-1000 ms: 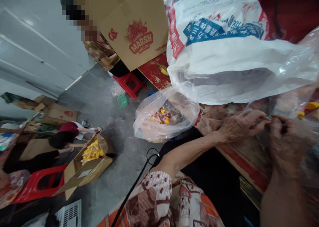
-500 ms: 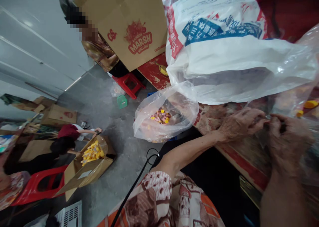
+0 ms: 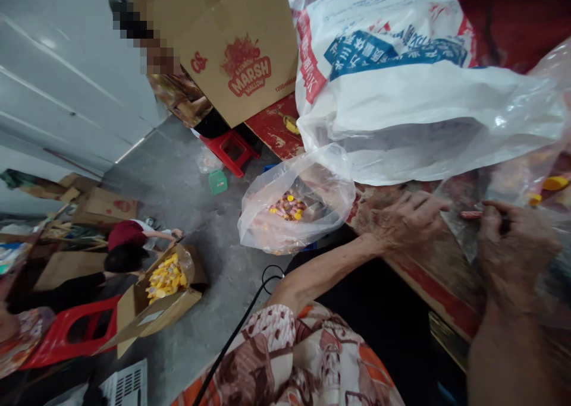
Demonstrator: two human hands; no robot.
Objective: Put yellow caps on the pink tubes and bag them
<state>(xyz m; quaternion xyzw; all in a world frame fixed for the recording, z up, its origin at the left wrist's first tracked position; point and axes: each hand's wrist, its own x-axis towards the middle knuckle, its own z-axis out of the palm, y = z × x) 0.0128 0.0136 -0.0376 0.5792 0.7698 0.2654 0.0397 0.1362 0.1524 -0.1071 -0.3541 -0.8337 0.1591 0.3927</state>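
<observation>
Pinched between thumb and forefinger of the right hand (image 3: 515, 248) is a small reddish stick (image 3: 470, 214), its free end pointing toward the left hand (image 3: 408, 213). The right hand is curled, with a small dark gap behind the thumb, and its forearm rises almost straight from the lower edge. The left hand is apart from the stick, back upward, fingers bent and reaching rightward over the worn table (image 3: 439, 278); I cannot tell if it holds something. Its forearm goes up slantwise from the patterned sleeve (image 3: 272, 334), crossing the table's edge at the wrist. Clear film (image 3: 464, 242) lies just beside the stick. Beyond both hands stands the big white sack (image 3: 401, 106). Left of the left hand, the clear bag (image 3: 254, 219) contains small yellow and brownish pieces (image 3: 289, 207). Farther, a co-worker (image 3: 127, 242) bends by the open carton (image 3: 156, 320).
</observation>
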